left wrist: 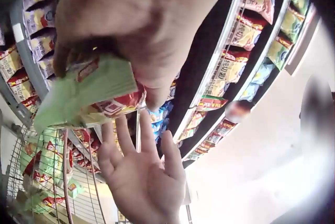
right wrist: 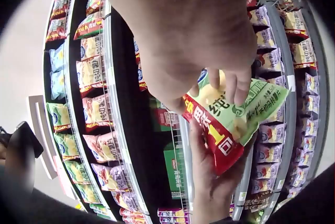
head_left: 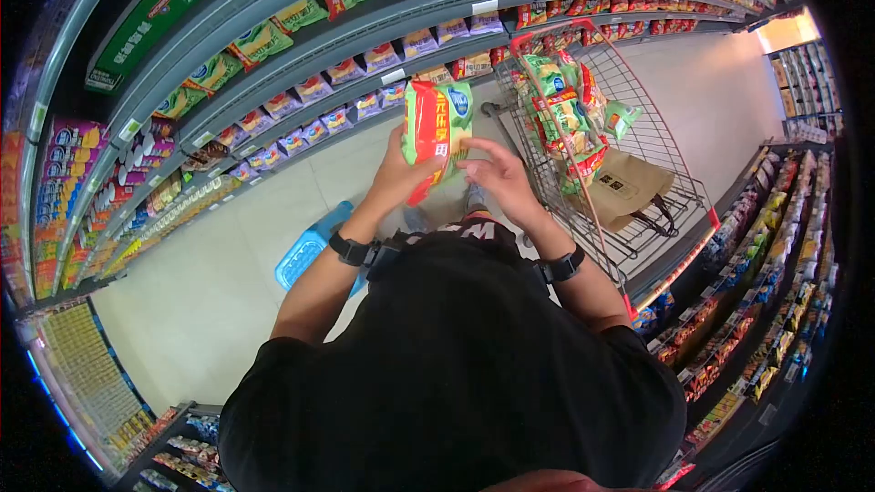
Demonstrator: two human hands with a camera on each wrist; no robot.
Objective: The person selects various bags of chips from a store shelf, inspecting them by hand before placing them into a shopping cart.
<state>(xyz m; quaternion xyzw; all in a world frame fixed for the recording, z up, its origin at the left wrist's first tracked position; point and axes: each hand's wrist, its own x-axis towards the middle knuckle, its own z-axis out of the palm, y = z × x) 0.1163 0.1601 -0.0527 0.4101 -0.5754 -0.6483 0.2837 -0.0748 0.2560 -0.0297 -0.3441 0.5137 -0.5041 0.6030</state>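
My left hand grips a green and red bag of chips by its side, in front of my body. In the right wrist view the bag's printed face shows, with the left hand around its lower side. My right hand is at the bag's other side, fingers extended and fingertips right at the wrapper. The left wrist view shows that right hand palm up, its fingers spread just below the bag.
A red-rimmed wire shopping cart stands at my right, with several similar chip bags and a brown paper bag inside. A blue plastic stool or basket is on the floor at left. Stocked snack shelves stand ahead.
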